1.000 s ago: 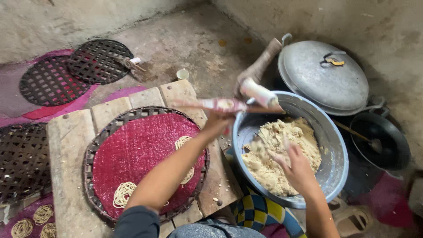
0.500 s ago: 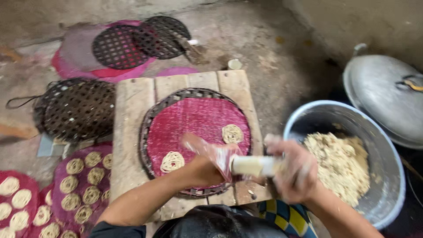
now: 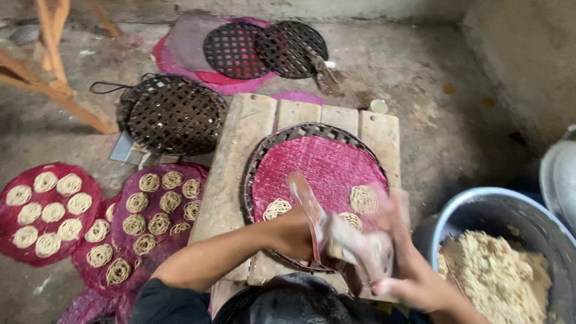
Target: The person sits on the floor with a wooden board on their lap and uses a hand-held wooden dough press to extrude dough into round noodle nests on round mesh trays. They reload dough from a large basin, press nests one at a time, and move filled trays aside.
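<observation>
A low table of pale wooden planks [image 3: 231,174] stands on the concrete floor [image 3: 432,72]. On it lies a round dark woven tray [image 3: 252,171] lined with a magenta mat [image 3: 318,168], bearing three small coils of pale noodle strands [image 3: 363,198]. At the right stands a grey metal basin [image 3: 480,207] holding crumbly beige dough [image 3: 498,279]. Over the tray's near edge, both hands grip a blurred, pale, long-handled press [image 3: 354,243]: the left hand [image 3: 294,234] is closed around one handle, the right hand [image 3: 408,279] wrapped about the other side, though motion blur hides the exact finger positions. Left of the table, round magenta mats [image 3: 51,210] carry many more noodle coils [image 3: 150,213].
</observation>
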